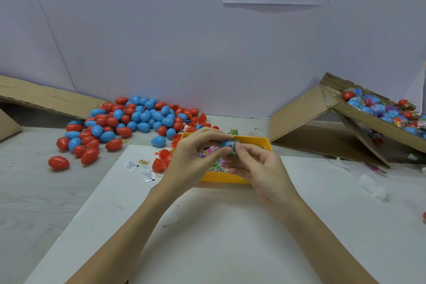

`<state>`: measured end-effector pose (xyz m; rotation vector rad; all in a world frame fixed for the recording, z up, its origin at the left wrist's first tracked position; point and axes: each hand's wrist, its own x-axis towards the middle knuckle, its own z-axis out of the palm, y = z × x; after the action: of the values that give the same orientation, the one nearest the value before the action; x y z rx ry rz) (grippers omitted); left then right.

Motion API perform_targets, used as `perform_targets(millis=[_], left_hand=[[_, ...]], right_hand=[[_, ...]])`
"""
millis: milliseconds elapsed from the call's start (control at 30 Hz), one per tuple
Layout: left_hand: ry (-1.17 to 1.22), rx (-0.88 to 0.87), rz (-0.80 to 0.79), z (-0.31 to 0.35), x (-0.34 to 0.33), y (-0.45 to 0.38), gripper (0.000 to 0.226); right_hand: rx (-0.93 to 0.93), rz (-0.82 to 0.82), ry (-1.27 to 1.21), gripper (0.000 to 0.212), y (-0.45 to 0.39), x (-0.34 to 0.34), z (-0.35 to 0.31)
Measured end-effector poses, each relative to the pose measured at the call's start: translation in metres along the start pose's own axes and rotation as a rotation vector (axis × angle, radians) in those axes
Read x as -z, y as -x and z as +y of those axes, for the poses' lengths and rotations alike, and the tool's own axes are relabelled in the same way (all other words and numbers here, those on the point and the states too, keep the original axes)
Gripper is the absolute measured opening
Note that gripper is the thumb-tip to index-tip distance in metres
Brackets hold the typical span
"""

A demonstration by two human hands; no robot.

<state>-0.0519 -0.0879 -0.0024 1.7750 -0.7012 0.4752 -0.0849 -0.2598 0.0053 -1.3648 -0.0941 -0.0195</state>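
A cardboard flap (46,99) leans against the wall at far left. Next to it a pile of eggs (129,120), red and blue, spreads over the table (34,191), with one red egg (58,163) lying apart at the near edge. Small packets (131,165) and red half shells (161,159) lie on the corner of a white sheet (207,237), just left of a yellow tray (226,178). The tray holds printed wrappers and is largely hidden by both hands.

The left hand (193,157) curls its thumb and fingers round a blue egg (228,144), held above the tray's far half. The right hand (260,168) pinches the egg's right end between thumb and forefinger, with its other fingers curled below. The egg is small and partly covered by a printed film. A pink label (208,151) shows under the left fingers.

At right, an open box (311,117) tilts, filled with wrapped eggs (380,108).
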Motion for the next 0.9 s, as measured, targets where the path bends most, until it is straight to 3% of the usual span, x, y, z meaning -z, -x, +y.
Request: perform_targets(millis=[200,300,367,500,567,733,900], left_hand=[[-0.122,-0.033,0.046,0.000,-0.002,0.000,0.030],[-0.158,0.033,0.095,0.003,0.000,0.000,0.031],[-0.219,0.083,0.169,-0.002,0.008,-0.003,0.024],[-0.339,0.169,0.316,-0.018,0.028,-0.005,0.012],[-0.399,0.240,0.359,-0.027,0.036,-0.005,0.013],[-0.640,0.415,0.385,-0.051,0.060,-0.003,0.020],[-0.961,0.620,0.247,-0.071,0.087,0.010,0.046]], right_hand=[[0.076,0.014,0.251,0.023,-0.002,0.006,-0.001],[0.069,0.039,0.308,0.023,-0.011,0.017,-0.008],[-0.005,0.074,0.074,0.024,-0.030,0.033,-0.028],[0.005,0.234,-0.719,0.032,-0.073,0.091,-0.097],[0.066,0.292,-0.841,0.043,-0.085,0.112,-0.116],[-0.009,0.236,-0.591,0.031,-0.077,0.103,-0.081],[-0.229,0.065,-0.492,0.030,-0.055,0.067,-0.018]])
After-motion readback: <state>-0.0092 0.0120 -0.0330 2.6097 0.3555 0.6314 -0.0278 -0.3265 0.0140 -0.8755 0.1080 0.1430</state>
